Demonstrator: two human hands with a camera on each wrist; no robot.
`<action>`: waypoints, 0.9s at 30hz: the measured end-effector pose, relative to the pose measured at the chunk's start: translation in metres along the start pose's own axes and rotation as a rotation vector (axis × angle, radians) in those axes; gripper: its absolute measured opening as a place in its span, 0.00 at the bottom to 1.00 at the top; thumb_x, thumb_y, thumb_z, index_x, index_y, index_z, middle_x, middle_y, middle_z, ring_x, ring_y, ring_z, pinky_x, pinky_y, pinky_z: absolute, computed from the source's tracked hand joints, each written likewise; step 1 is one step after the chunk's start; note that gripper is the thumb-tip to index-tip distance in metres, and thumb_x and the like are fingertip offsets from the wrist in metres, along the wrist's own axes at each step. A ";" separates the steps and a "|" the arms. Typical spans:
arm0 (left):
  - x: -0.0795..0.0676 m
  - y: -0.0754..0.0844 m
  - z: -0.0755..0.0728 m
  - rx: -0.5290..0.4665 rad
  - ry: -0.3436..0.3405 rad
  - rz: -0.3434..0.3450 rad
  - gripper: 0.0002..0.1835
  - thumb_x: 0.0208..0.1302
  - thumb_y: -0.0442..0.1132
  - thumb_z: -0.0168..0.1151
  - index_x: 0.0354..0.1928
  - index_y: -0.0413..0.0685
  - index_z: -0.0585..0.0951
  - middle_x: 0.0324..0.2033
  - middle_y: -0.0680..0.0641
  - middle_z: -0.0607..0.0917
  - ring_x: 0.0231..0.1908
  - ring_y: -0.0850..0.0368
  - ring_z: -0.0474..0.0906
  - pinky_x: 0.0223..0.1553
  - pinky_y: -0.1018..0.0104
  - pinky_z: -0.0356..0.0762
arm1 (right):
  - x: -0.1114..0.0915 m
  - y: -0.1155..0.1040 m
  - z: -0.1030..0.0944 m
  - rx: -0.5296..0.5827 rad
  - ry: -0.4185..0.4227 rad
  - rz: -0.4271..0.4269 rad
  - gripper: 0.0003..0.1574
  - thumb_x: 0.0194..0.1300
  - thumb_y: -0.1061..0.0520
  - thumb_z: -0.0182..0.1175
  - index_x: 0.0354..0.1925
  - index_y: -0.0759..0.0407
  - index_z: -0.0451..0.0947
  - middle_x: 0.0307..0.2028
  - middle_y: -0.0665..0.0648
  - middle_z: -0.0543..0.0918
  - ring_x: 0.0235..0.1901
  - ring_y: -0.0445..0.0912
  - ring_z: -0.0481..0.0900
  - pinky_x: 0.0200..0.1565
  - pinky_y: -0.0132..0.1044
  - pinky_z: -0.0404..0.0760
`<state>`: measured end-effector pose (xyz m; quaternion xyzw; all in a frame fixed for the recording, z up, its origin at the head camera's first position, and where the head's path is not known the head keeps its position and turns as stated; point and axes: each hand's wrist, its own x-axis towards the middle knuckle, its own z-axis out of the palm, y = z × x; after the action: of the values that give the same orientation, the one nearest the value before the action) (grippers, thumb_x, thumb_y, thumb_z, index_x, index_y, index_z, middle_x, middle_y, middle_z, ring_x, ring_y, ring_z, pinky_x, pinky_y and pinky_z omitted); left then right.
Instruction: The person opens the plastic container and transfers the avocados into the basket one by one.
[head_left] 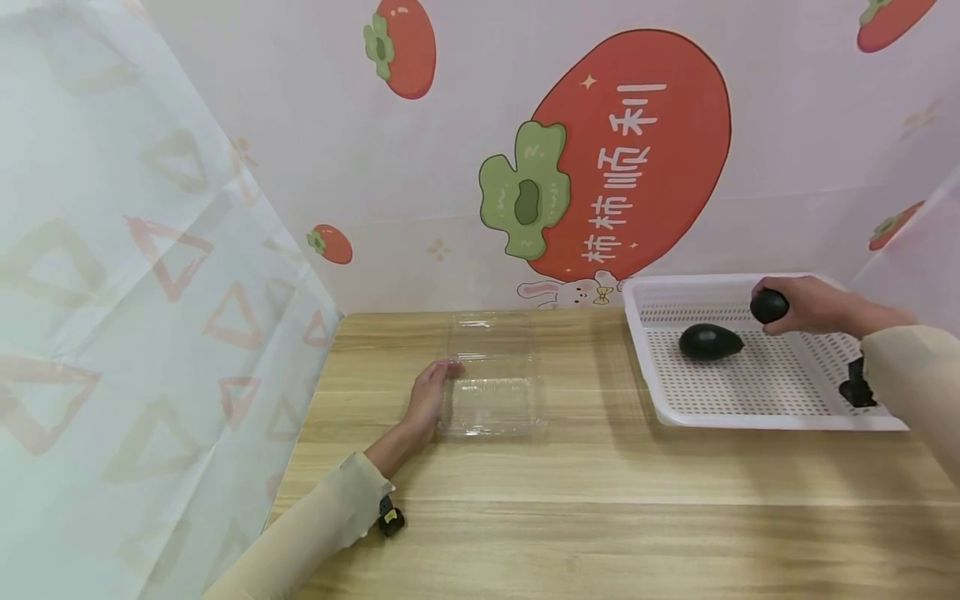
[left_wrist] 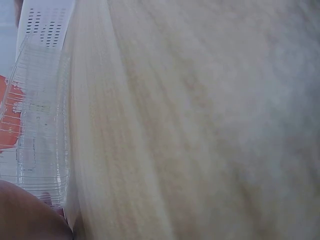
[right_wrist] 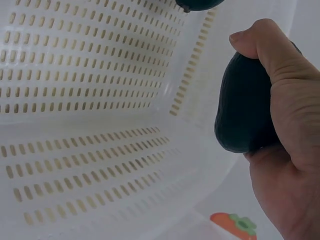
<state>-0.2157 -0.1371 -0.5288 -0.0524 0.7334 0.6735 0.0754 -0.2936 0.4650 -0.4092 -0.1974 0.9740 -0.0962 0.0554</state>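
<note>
My right hand (head_left: 813, 305) grips a dark green avocado (head_left: 769, 306), holding it up over the white basket (head_left: 780, 422). In the right wrist view the thumb curls over one end of this avocado (right_wrist: 245, 107), with fingers at its other end. A second avocado (head_left: 708, 342) lies on the basket's bottom, left of that hand. At the left of the table, a clear plastic clamshell box (head_left: 491, 404) sits with its lid folded back toward the wall. My left hand (head_left: 427, 398) pinches its left edge; in the left wrist view, fingertips show through the clear wall.
The wooden table (head_left: 570, 533) ends against a wall sheet (head_left: 435, 183) printed with persimmons. Another hanging sheet (head_left: 150, 317) closes off the left side. The basket's raised, perforated walls stand at the back right of the table.
</note>
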 end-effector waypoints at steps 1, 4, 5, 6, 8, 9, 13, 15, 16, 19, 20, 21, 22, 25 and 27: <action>0.000 0.000 0.000 0.000 -0.003 0.002 0.24 0.88 0.44 0.36 0.68 0.35 0.74 0.66 0.34 0.78 0.74 0.38 0.65 0.81 0.37 0.44 | 0.000 0.001 0.001 0.000 -0.008 -0.001 0.31 0.51 0.62 0.83 0.49 0.67 0.77 0.40 0.59 0.84 0.39 0.53 0.78 0.44 0.53 0.83; -0.002 0.000 -0.001 -0.003 -0.006 0.009 0.24 0.88 0.46 0.37 0.68 0.38 0.75 0.66 0.36 0.79 0.74 0.39 0.66 0.81 0.37 0.45 | 0.000 0.003 0.006 0.001 -0.024 -0.003 0.31 0.51 0.63 0.82 0.49 0.67 0.77 0.41 0.60 0.84 0.40 0.54 0.78 0.47 0.57 0.83; -0.002 0.000 -0.002 -0.005 -0.007 0.010 0.24 0.88 0.46 0.37 0.68 0.38 0.75 0.66 0.36 0.79 0.74 0.40 0.66 0.81 0.37 0.45 | 0.000 0.004 0.007 0.006 -0.027 -0.006 0.31 0.51 0.64 0.82 0.49 0.67 0.77 0.41 0.61 0.84 0.40 0.55 0.78 0.48 0.59 0.82; -0.002 -0.001 -0.002 -0.007 -0.007 0.011 0.24 0.88 0.46 0.37 0.68 0.39 0.75 0.66 0.37 0.79 0.74 0.40 0.66 0.81 0.37 0.45 | 0.000 0.004 0.008 0.005 -0.029 -0.006 0.31 0.51 0.64 0.82 0.49 0.67 0.77 0.41 0.61 0.84 0.40 0.55 0.78 0.48 0.59 0.82; -0.001 -0.001 -0.002 -0.007 -0.003 0.007 0.24 0.88 0.45 0.37 0.68 0.38 0.75 0.66 0.36 0.79 0.74 0.39 0.66 0.81 0.38 0.45 | 0.001 0.005 0.009 0.008 -0.035 -0.003 0.31 0.50 0.64 0.82 0.49 0.68 0.77 0.42 0.62 0.84 0.40 0.55 0.78 0.48 0.59 0.82; 0.000 -0.001 -0.002 -0.006 -0.001 0.002 0.24 0.88 0.45 0.37 0.68 0.37 0.75 0.66 0.35 0.79 0.74 0.39 0.66 0.81 0.38 0.45 | 0.001 0.006 0.009 0.012 -0.040 0.000 0.31 0.50 0.64 0.82 0.49 0.68 0.77 0.42 0.62 0.84 0.40 0.56 0.78 0.48 0.59 0.82; 0.000 0.000 -0.002 -0.009 0.011 -0.006 0.24 0.88 0.44 0.36 0.68 0.36 0.75 0.66 0.35 0.79 0.74 0.38 0.66 0.81 0.38 0.45 | 0.002 0.008 0.012 0.015 -0.047 0.002 0.30 0.49 0.65 0.82 0.47 0.68 0.77 0.42 0.62 0.84 0.41 0.56 0.78 0.48 0.58 0.81; 0.000 0.000 -0.002 -0.010 0.013 -0.004 0.24 0.88 0.45 0.37 0.68 0.38 0.75 0.66 0.36 0.80 0.74 0.39 0.66 0.81 0.38 0.45 | 0.002 0.009 0.014 0.019 -0.051 0.005 0.30 0.48 0.65 0.83 0.46 0.68 0.78 0.42 0.62 0.84 0.41 0.56 0.78 0.48 0.58 0.81; -0.001 0.001 -0.002 -0.012 0.013 0.000 0.24 0.88 0.46 0.37 0.68 0.38 0.75 0.66 0.36 0.80 0.74 0.39 0.66 0.81 0.38 0.44 | 0.002 0.009 0.016 0.021 -0.051 0.003 0.29 0.48 0.65 0.82 0.46 0.68 0.78 0.42 0.63 0.84 0.41 0.56 0.78 0.48 0.59 0.81; -0.002 0.001 -0.002 -0.013 0.021 0.003 0.24 0.88 0.46 0.38 0.67 0.39 0.77 0.65 0.37 0.81 0.74 0.40 0.66 0.81 0.39 0.45 | 0.002 0.012 0.020 0.027 -0.066 0.007 0.30 0.47 0.64 0.83 0.46 0.67 0.78 0.42 0.63 0.85 0.41 0.56 0.78 0.47 0.58 0.81; -0.002 0.001 -0.002 -0.015 0.023 0.003 0.23 0.88 0.46 0.39 0.66 0.39 0.77 0.65 0.38 0.81 0.74 0.41 0.67 0.81 0.39 0.46 | 0.002 0.012 0.021 0.026 -0.073 0.008 0.31 0.47 0.64 0.83 0.46 0.67 0.78 0.42 0.63 0.85 0.41 0.56 0.78 0.47 0.58 0.81; -0.001 0.000 -0.002 -0.015 0.024 0.003 0.23 0.87 0.45 0.39 0.66 0.39 0.77 0.64 0.38 0.81 0.73 0.41 0.67 0.81 0.39 0.46 | 0.002 0.013 0.022 0.023 -0.078 0.007 0.31 0.47 0.63 0.83 0.47 0.67 0.78 0.42 0.63 0.85 0.41 0.56 0.79 0.47 0.58 0.81; -0.001 0.000 -0.002 -0.017 0.025 0.003 0.23 0.87 0.45 0.39 0.66 0.39 0.77 0.64 0.38 0.82 0.73 0.41 0.68 0.81 0.40 0.47 | 0.002 0.013 0.024 0.021 -0.081 0.005 0.32 0.46 0.63 0.83 0.47 0.68 0.78 0.42 0.64 0.85 0.41 0.56 0.79 0.47 0.58 0.81; -0.001 0.000 -0.001 -0.017 0.028 -0.001 0.23 0.87 0.45 0.39 0.65 0.39 0.78 0.63 0.39 0.82 0.72 0.41 0.69 0.81 0.41 0.48 | 0.000 0.014 0.027 0.018 -0.091 0.012 0.34 0.46 0.62 0.83 0.48 0.69 0.78 0.43 0.65 0.86 0.42 0.57 0.80 0.48 0.59 0.82; 0.000 0.000 0.000 -0.014 0.030 -0.003 0.23 0.87 0.45 0.39 0.65 0.39 0.78 0.63 0.40 0.83 0.72 0.42 0.70 0.81 0.40 0.48 | -0.001 0.014 0.029 0.028 -0.096 0.018 0.34 0.45 0.62 0.83 0.48 0.70 0.77 0.43 0.66 0.86 0.42 0.58 0.80 0.49 0.61 0.82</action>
<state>-0.2154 -0.1374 -0.5287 -0.0640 0.7298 0.6775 0.0648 -0.2936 0.4731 -0.4400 -0.1924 0.9705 -0.0999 0.1058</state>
